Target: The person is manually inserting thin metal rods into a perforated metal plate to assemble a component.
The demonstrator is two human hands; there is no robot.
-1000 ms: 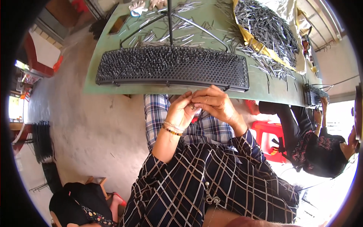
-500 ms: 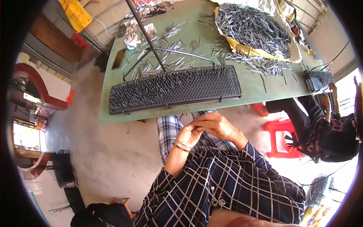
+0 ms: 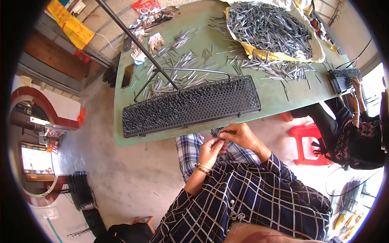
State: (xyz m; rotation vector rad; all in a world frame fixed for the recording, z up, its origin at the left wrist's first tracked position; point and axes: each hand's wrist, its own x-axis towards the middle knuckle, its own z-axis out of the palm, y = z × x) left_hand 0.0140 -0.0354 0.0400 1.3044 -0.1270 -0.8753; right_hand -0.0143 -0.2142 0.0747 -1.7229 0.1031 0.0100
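Above my lap, just off the table's near edge, my left hand (image 3: 210,151) and my right hand (image 3: 240,137) meet fingertip to fingertip. Both are closed in a pinch. Whatever lies between the fingers is too small and too hidden to make out. Beyond them, a long black perforated rack (image 3: 227,101) rests along the table edge. Thin dark pins stand densely in its left part, while holes show on its right. A dark metal rod rises slantwise from behind the rack. Loose thin metal pins (image 3: 182,60) are scattered on the green table (image 3: 275,91) behind it.
A large sack (image 3: 318,48) heaped with metal pins sits at the far right. Gloves (image 3: 156,41) and a phone (image 3: 127,75) lie at the left. Another person's hand (image 3: 356,85) works at a smaller rack (image 3: 342,79) on the right, near a red stool (image 3: 306,139).
The view has shifted slightly. My hands stay together, but my fingers have changed their grip, with the right fingertips now pinched above the left. The other person's hand has moved onto the smaller rack.
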